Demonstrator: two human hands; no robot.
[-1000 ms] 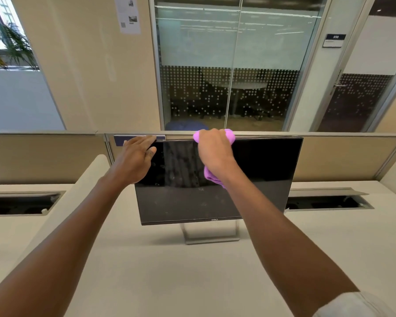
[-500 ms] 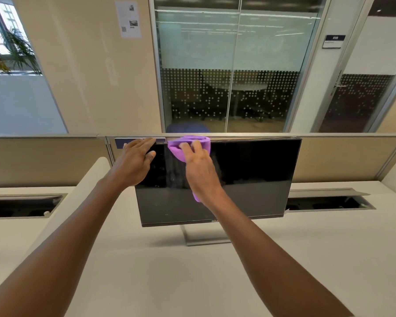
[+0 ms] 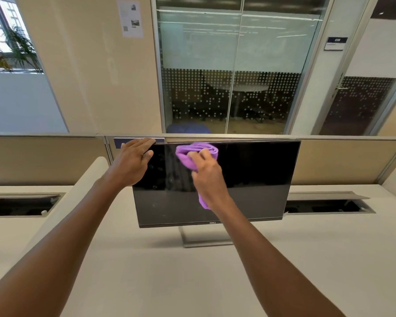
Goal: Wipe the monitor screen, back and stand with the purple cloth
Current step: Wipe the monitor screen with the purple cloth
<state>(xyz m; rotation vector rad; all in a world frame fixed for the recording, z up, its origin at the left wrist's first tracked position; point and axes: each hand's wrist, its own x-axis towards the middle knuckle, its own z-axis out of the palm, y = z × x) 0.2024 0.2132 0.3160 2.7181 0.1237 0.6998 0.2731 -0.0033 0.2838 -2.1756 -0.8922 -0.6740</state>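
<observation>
beige partition (image 3: 343, 161) stands close behind monitor (image 3: 256, 179), both hands on it.

Monitor (image 3: 249, 179) stands on desk (image 3: 146, 282), before partition (image 3: 341, 161); stand (image 3: 206, 241) beneath it; left hand (image 3: 133, 163) on its upper left corner; right hand (image 3: 207, 177) presses cloth (image 3: 192, 154) against upper screen, right of left hand; cable troughs (image 3: 329, 204) flank monitor.
</observation>
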